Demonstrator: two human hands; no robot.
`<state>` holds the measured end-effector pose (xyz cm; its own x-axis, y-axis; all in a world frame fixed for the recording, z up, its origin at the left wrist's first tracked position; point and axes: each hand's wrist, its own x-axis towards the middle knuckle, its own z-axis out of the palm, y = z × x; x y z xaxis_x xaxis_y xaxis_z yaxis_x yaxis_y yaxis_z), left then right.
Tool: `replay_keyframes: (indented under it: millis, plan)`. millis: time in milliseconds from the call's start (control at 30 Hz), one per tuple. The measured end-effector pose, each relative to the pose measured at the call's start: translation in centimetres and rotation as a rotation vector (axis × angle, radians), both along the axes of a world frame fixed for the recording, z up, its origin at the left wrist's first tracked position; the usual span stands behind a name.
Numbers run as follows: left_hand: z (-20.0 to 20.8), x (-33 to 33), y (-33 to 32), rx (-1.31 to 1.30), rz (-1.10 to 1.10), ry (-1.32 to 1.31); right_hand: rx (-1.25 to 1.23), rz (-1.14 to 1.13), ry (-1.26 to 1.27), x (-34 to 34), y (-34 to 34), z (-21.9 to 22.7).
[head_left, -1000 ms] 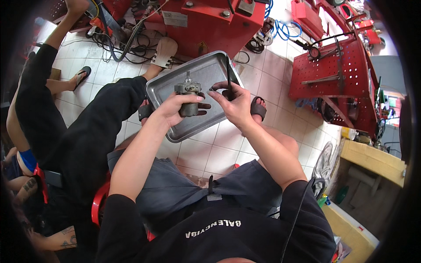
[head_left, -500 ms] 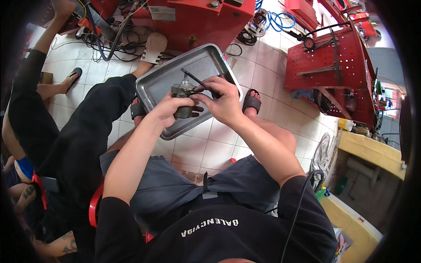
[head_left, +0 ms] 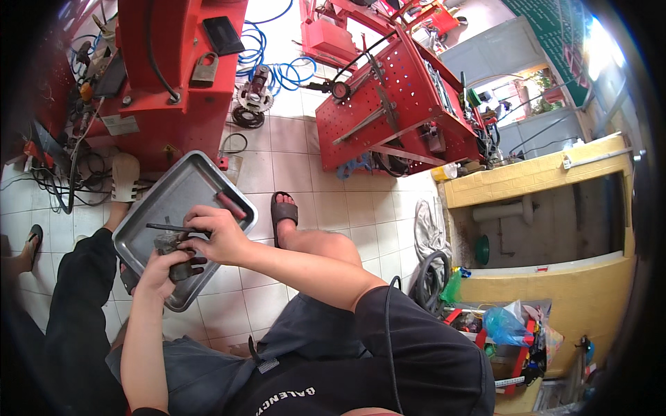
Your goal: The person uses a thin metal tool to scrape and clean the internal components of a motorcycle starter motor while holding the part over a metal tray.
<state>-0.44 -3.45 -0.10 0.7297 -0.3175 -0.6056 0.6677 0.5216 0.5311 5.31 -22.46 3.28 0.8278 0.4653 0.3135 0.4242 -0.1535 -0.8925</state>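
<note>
Above a metal tray (head_left: 132, 241), my left hand (head_left: 161, 275) is wrapped round a small grey metal body that looks like a carburetor (head_left: 182, 270). My right hand (head_left: 220, 234) grips a thin black rod-shaped tool (head_left: 166, 227), held roughly level over the carburetor. Its fingertips are close against the upper side of the part, and whether they touch it I cannot tell. Inside the tray, near its right wall, lies a tool with a red handle (head_left: 231, 206). My fingers hide much of the carburetor.
A red machine (head_left: 149, 149) with a padlock (head_left: 205, 69) stands beyond the tray. To the right are a red perforated tool cart (head_left: 361, 128) and a yellow-edged counter (head_left: 534, 170). Blue hose (head_left: 277, 73) lies coiled on the tiles. Another person's dark-trousered leg (head_left: 80, 291) is at left.
The view has swung to the right, so hands and tray now appear farther left. The red-handled tool in the tray shows more clearly. Both hands keep their holds.
</note>
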Motion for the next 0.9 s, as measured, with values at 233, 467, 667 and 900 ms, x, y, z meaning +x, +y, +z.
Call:
replay_keyframes:
  millis: [233,467,667,900]
  plan:
    - [-0.2,-0.2,0.6,-0.016,0.023,0.045,-0.147,-0.022,-0.082,0.3,0.4,-0.4]
    - [-0.7,-0.4,0.8,-0.121,0.012,0.015,0.041,0.115,-0.028,1.0,0.4,0.2]
    - [-1.2,-0.6,0.6,-0.099,-0.03,0.065,0.0,0.114,-0.051,0.9,0.3,-0.8]
    - [-1.4,-0.5,0.5,-0.123,-0.021,0.069,-0.009,0.181,-0.072,1.1,0.1,-0.8]
